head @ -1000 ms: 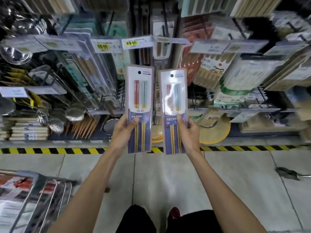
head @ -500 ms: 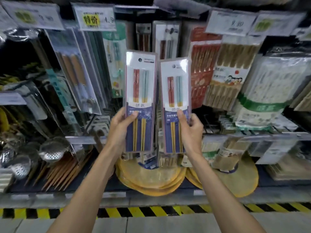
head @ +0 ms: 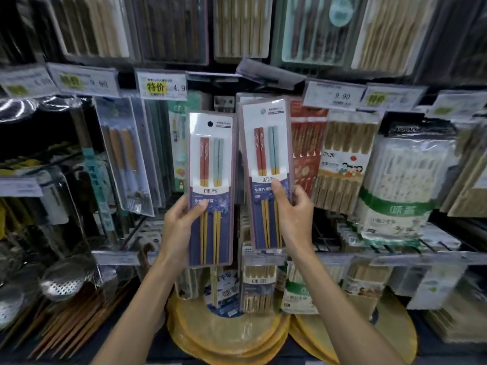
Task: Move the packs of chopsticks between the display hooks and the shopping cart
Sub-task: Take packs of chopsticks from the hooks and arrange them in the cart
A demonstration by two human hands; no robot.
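Two matching chopstick packs, white on top and dark blue below with red and pale-blue chopsticks, are held upright before the hook display. My left hand (head: pixel 181 227) grips the left pack (head: pixel 210 164) at its lower half, thumb across the front. My right hand (head: pixel 292 214) grips the right pack (head: pixel 266 154), which is higher, slightly tilted, and close against the packs hanging at the hooks behind it. I cannot tell whether its hang hole is on a hook. The shopping cart is out of view.
Hanging chopstick packs fill the display: red packs (head: pixel 307 148), bamboo packs (head: pixel 342 164), a white bundle (head: pixel 403 185). Price tags (head: pixel 161 85) line the rail above. Metal strainers (head: pixel 66 280) sit lower left, round yellow mats (head: pixel 229 335) on the bottom shelf.
The view has closed in on the display and the floor and cart have dropped out of sight. Both packs have risen toward the hooks, the right one higher and nearer the hanging packs.
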